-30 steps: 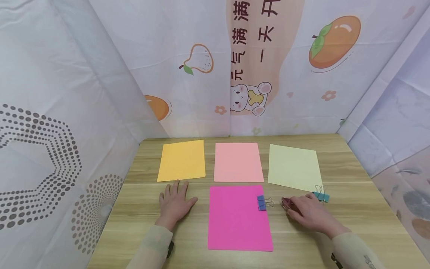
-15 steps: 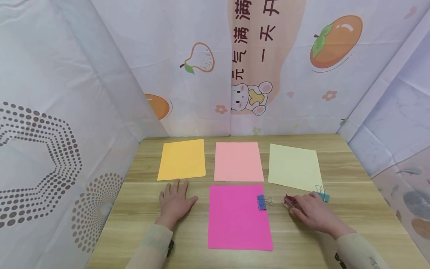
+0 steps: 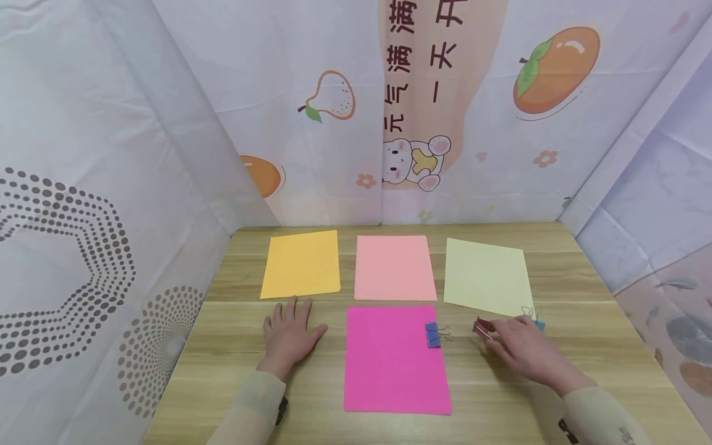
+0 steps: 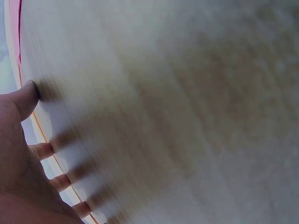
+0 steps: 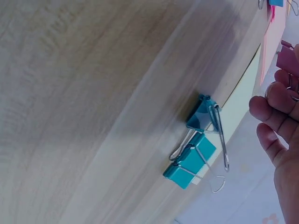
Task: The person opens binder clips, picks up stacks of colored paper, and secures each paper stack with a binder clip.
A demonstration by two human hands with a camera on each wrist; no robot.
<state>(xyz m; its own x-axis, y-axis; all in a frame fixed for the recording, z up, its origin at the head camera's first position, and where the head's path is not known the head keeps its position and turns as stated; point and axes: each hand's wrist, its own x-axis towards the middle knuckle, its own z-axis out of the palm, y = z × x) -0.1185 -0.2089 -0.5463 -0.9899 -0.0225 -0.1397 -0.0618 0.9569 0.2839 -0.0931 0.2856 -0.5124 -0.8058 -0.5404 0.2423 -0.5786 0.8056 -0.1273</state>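
My right hand point(image 3: 525, 347) pinches a dark red binder clip point(image 3: 481, 327), to the right of the magenta paper point(image 3: 395, 371). In the right wrist view, the red clip point(image 5: 287, 60) shows raised above the tabletop, part of it behind the fingers. A blue binder clip point(image 3: 433, 335) grips the right edge of the magenta paper, its wire handles pointing right. Two teal binder clips point(image 5: 189, 161) lie close together on the table beyond the right hand; in the head view the hand hides most of them. My left hand point(image 3: 290, 339) rests palm down with fingers spread, left of the magenta paper.
Along the back of the wooden table point(image 3: 222, 364) lie a yellow-orange paper point(image 3: 303, 264), a pink paper point(image 3: 395, 268) and a pale yellow paper point(image 3: 488, 276). Printed curtains point(image 3: 328, 167) hang behind the table and at both sides.
My right hand has drifted a little to the right with the red clip, away from the magenta paper, and now covers more of the teal clips. The left hand stays where it was.
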